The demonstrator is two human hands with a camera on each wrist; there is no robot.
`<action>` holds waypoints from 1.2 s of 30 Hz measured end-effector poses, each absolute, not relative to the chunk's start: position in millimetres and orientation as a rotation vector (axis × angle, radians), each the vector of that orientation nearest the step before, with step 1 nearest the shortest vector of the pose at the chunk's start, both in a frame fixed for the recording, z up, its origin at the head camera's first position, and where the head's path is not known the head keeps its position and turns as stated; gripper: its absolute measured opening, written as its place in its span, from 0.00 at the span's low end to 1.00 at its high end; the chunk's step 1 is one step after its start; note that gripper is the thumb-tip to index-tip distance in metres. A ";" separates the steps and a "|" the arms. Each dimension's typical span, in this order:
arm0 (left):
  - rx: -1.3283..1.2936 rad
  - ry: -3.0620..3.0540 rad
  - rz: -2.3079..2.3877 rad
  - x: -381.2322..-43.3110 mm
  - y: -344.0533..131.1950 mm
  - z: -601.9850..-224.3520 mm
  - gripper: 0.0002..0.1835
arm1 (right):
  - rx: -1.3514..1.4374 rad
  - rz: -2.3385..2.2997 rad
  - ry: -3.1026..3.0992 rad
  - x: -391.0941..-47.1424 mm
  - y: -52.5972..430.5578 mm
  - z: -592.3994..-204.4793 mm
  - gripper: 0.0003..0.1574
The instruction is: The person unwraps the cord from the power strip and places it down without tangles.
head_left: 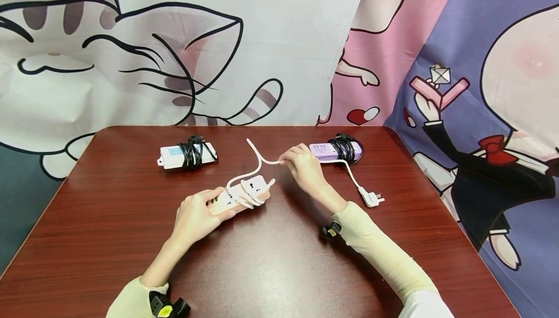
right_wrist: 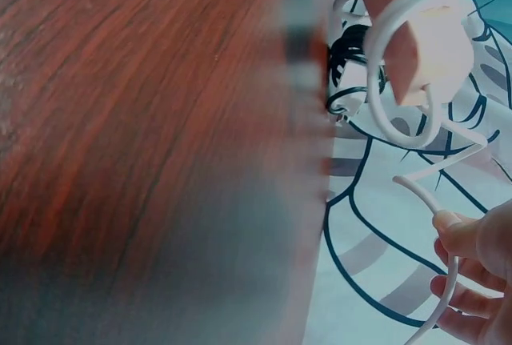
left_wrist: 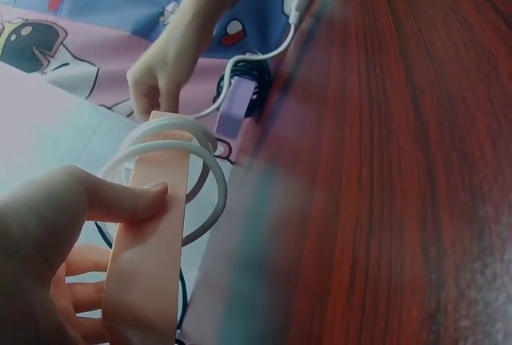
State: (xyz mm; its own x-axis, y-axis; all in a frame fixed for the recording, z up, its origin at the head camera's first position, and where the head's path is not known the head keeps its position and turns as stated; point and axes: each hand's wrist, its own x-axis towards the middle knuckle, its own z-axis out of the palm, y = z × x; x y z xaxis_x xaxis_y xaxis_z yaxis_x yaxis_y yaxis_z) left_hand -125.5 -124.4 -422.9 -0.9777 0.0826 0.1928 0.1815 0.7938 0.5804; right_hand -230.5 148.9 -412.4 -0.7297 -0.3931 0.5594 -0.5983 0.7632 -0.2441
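My left hand [head_left: 196, 217] grips one end of a power strip [head_left: 224, 203] with a white socket face and peach sides. In the left wrist view its thumb lies along the peach side [left_wrist: 148, 261]. A white cord [left_wrist: 222, 201] loops loosely around the strip's far end. To the right, my right hand [head_left: 303, 168] pinches a stretch of that cord [right_wrist: 422, 193] between thumb and fingers. Beyond this hand the cord runs on to a white plug [head_left: 369, 197], which lies at the right of the table.
On the brown wooden table [head_left: 271, 269], a white power strip [head_left: 172, 158] wrapped in black cord lies at the back left. A purple power strip [head_left: 322, 150], also wrapped in black cord, lies at the back right, behind the white cord. A cartoon-printed cloth [head_left: 279, 41] hangs behind.
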 end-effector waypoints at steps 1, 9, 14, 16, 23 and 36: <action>-0.204 -2.827 -0.935 -125.7 -124.6 -423.4 0.26 | 0.746 0.571 -2.466 -229.8 149.2 -411.8 0.04; -0.169 -2.842 -0.919 -127.9 -125.8 -425.5 0.27 | 0.786 0.615 -2.391 -223.6 153.0 -406.8 0.04; -0.159 -2.852 -0.910 -129.0 -125.9 -425.5 0.26 | 0.798 0.643 -2.379 -217.5 157.1 -401.8 0.04; -0.158 -2.855 -0.905 -129.9 -126.0 -425.8 0.25 | 0.799 0.651 -2.376 -214.8 158.9 -399.9 0.04; -0.143 -2.856 -0.888 -131.7 -127.7 -429.2 0.26 | 0.824 0.705 -2.358 -205.3 164.4 -394.7 0.03; -0.111 -2.804 -0.888 -133.7 -129.2 -431.1 0.24 | 0.898 0.726 -2.330 -190.2 176.5 -392.3 0.03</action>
State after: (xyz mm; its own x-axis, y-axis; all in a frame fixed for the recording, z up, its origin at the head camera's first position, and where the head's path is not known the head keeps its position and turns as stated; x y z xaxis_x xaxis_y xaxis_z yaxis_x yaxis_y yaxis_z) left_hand -133.7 -129.2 -431.1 -0.9777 0.0120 0.2099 0.1305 0.8170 0.5616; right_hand -190.2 176.5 -392.3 -0.6359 -0.4308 0.6403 -0.7183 0.6338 -0.2870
